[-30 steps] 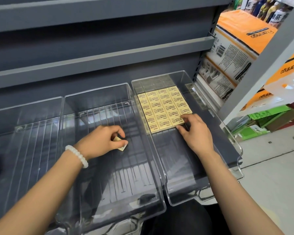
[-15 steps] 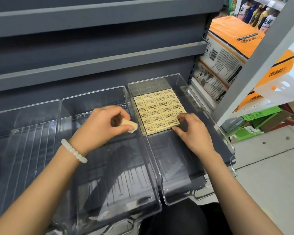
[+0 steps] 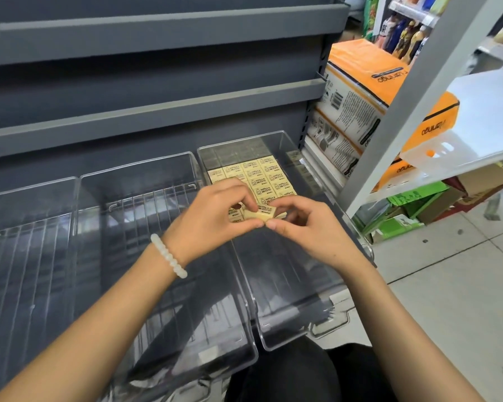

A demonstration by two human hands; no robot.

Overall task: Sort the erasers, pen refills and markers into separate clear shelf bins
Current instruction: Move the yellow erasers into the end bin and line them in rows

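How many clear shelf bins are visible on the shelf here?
3, side by side: the left bin, cut off by the frame edge; the middle bin; and the right bin, holding rows of erasers. More may lie out of view.

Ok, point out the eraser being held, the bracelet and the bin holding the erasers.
held eraser (image 3: 260, 213): head view, its pale top face.
bracelet (image 3: 169, 256): head view, middle beads.
right-hand bin (image 3: 282, 342): head view, front wall.
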